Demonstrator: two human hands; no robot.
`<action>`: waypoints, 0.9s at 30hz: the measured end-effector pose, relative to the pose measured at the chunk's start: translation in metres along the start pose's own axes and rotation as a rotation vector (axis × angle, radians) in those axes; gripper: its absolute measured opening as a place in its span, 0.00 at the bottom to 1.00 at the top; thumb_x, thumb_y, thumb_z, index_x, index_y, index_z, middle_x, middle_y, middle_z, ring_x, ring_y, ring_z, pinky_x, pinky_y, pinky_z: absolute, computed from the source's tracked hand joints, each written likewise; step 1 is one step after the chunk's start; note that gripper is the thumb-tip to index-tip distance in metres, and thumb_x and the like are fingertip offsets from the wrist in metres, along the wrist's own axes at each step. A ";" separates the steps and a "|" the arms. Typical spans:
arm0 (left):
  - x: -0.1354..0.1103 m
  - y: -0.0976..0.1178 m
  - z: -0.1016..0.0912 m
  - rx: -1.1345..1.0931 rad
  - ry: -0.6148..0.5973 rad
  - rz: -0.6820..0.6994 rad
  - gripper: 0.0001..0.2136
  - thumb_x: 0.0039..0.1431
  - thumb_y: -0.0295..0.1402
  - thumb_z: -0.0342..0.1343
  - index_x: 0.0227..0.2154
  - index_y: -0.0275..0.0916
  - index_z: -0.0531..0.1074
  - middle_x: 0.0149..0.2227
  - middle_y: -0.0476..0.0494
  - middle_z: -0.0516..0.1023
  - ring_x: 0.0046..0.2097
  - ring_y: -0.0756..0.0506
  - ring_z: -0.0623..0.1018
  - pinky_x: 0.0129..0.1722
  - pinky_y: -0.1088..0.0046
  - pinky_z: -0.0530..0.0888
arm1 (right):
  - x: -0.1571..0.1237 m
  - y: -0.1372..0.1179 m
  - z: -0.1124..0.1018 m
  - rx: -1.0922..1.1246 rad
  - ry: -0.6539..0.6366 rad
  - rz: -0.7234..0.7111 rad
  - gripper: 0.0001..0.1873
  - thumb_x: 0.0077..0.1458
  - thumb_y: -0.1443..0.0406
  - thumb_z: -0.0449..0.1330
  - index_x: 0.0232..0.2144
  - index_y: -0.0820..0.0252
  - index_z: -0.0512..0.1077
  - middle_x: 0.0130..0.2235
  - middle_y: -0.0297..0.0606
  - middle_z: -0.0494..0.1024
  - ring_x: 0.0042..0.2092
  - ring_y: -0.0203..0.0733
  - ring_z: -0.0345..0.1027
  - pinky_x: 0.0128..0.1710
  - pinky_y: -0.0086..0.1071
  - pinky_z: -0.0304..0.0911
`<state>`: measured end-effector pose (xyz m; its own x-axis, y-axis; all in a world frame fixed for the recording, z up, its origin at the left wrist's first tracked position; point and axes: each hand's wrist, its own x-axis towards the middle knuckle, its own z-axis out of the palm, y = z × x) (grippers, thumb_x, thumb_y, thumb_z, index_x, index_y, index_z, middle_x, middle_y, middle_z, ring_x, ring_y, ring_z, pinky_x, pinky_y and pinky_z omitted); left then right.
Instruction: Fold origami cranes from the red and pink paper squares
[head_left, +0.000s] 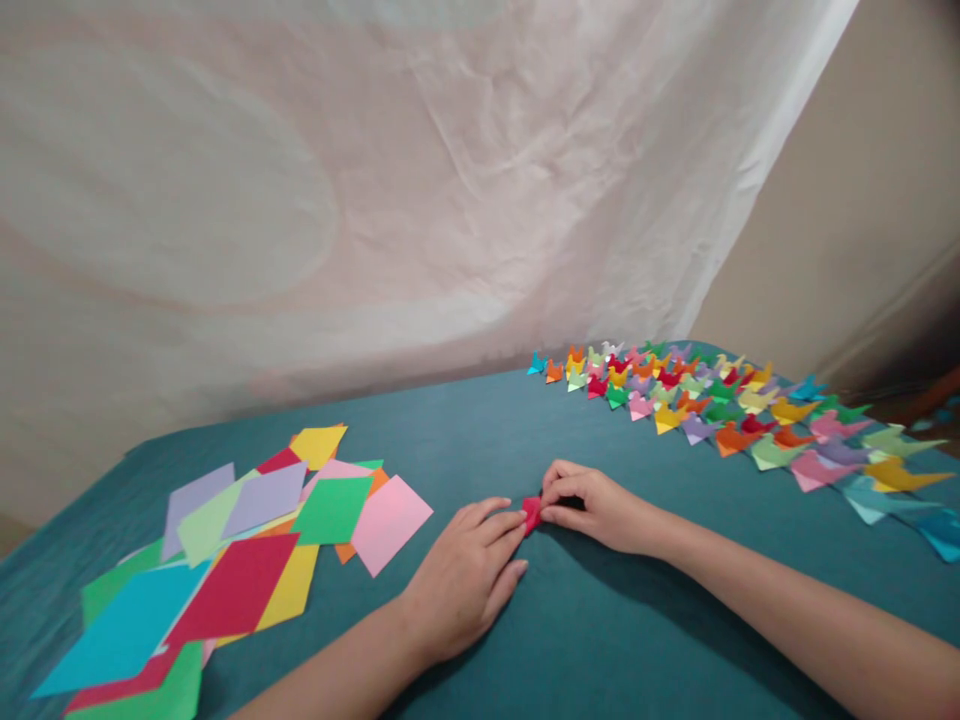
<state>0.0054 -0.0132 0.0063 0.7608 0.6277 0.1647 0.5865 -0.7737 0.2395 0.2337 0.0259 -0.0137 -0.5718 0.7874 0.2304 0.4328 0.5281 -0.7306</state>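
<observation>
A small folded piece of red paper (532, 514) lies on the teal cloth between my two hands. My right hand (592, 505) pinches its right edge between thumb and fingertips. Coming from the left, my left hand (472, 570) rests low over the cloth with its fingers stretched out. One of its fingertips touches the left side of the red paper, while the thumb stays apart from it. The fingers of both hands hide part of the fold.
Loose coloured paper squares (330, 510) overlap in a pile at the left. Several rows of folded paper birds (697, 428) stand at the back right. The teal tablecloth (450, 430) reaches to a pale hanging curtain (420, 200) behind the table.
</observation>
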 end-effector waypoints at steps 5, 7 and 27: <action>0.000 -0.001 0.002 -0.064 0.030 0.012 0.17 0.63 0.31 0.45 0.54 0.38 0.63 0.54 0.43 0.69 0.56 0.43 0.64 0.57 0.60 0.63 | 0.001 -0.001 0.005 0.006 0.046 0.037 0.07 0.56 0.66 0.58 0.26 0.62 0.71 0.33 0.36 0.69 0.35 0.35 0.65 0.36 0.29 0.61; -0.001 -0.001 0.002 -0.084 0.049 0.018 0.17 0.63 0.30 0.44 0.55 0.38 0.62 0.53 0.41 0.69 0.55 0.43 0.65 0.56 0.60 0.64 | 0.002 -0.002 0.005 -0.001 0.052 0.043 0.07 0.55 0.66 0.58 0.26 0.62 0.70 0.33 0.36 0.69 0.35 0.35 0.65 0.36 0.29 0.61; -0.001 0.004 0.001 0.077 -0.012 0.024 0.19 0.63 0.36 0.48 0.56 0.38 0.60 0.53 0.38 0.67 0.57 0.39 0.63 0.56 0.56 0.63 | 0.002 -0.002 0.007 -0.072 0.061 0.045 0.07 0.54 0.68 0.57 0.25 0.61 0.68 0.32 0.35 0.69 0.35 0.36 0.64 0.36 0.29 0.60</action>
<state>0.0072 -0.0166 0.0061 0.7780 0.6081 0.1579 0.5873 -0.7932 0.1608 0.2265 0.0241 -0.0158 -0.5083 0.8275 0.2385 0.5071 0.5115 -0.6937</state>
